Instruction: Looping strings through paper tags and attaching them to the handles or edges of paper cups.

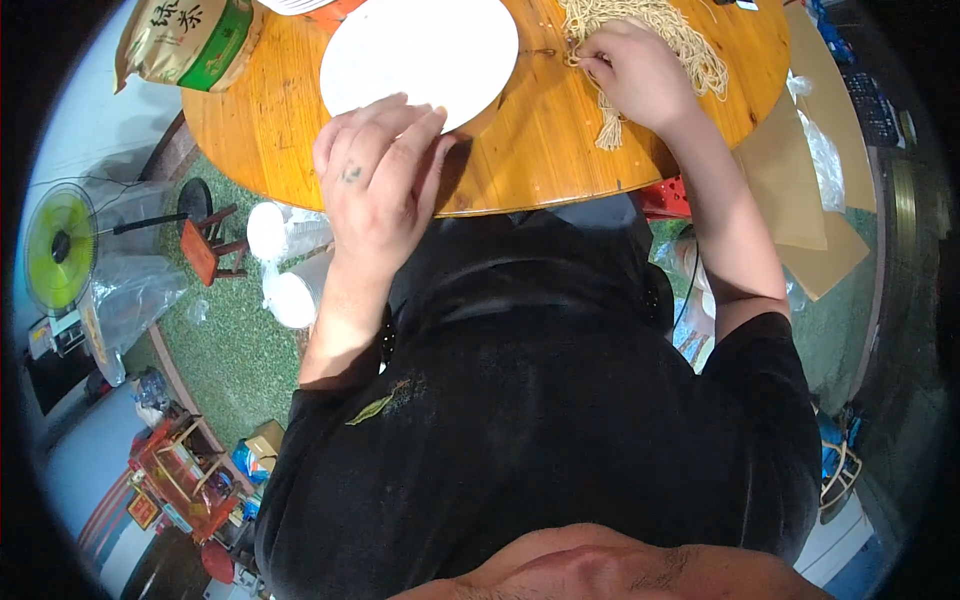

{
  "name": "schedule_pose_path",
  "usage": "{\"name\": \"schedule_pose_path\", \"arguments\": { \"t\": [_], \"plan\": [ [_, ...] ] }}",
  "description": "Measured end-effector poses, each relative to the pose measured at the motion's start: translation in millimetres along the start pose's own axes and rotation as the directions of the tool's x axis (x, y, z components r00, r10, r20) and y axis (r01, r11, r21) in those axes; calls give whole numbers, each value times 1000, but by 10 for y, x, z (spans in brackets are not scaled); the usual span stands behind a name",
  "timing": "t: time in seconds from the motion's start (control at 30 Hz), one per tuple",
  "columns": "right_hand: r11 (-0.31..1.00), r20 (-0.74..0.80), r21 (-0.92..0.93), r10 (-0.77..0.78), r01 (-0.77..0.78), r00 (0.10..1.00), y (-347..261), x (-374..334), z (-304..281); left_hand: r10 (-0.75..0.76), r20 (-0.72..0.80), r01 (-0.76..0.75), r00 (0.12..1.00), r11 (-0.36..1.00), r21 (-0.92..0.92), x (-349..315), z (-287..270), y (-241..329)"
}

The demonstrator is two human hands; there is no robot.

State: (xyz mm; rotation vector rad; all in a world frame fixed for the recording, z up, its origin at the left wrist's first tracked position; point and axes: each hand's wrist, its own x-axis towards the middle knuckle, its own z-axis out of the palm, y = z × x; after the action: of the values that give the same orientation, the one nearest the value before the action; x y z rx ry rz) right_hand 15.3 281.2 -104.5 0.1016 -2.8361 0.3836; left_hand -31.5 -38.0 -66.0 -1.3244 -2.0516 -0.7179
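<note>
A flat white round disc (420, 60) lies over the near middle of the wooden table, its near edge tilted slightly up with a shadow beneath. My left hand (375, 180) grips that near edge, fingers bent over the rim; a small dark mark shows on one finger. To the right is a heap of thin beige cords (690, 50), some ending in a tassel (609, 132) near the table edge. My right hand (640, 80) is closed in a pinch at the left side of the heap, at the cords; the fingertips partly hide what they hold.
The round wooden table (560, 170) curves in front of me. A gold and green bag (190, 45) stands at its far left, beside stacked white discs (295, 5). Below are a green fan (62, 245), a small stool (205, 245), white round stacks (290, 300) and cardboard sheets (790, 190).
</note>
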Motion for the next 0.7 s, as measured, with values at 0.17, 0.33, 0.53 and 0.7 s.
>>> {"name": "schedule_pose_path", "arguments": {
  "t": [0.17, 0.33, 0.53, 0.7],
  "plan": [
    [971, -253, 238, 54, 8, 966, -106, -285, -4, 12, -117, -27, 993, 992, -125, -104, -25, 217],
    [950, -449, 296, 49, 96, 892, -449, -629, 88, -16, 144, 80, 989, 888, -453, -153, 107, 415],
    [-108, 219, 976, 524, -191, 823, -1099, -999, 100, -272, 411, 486, 870, 614, -621, -155, 329, 527],
    [-607, 457, 780, 384, -153, 802, -1207, -976, 80, -277, 560, 624, 781, 299, -722, -224, 383, 523]
  ]
}}
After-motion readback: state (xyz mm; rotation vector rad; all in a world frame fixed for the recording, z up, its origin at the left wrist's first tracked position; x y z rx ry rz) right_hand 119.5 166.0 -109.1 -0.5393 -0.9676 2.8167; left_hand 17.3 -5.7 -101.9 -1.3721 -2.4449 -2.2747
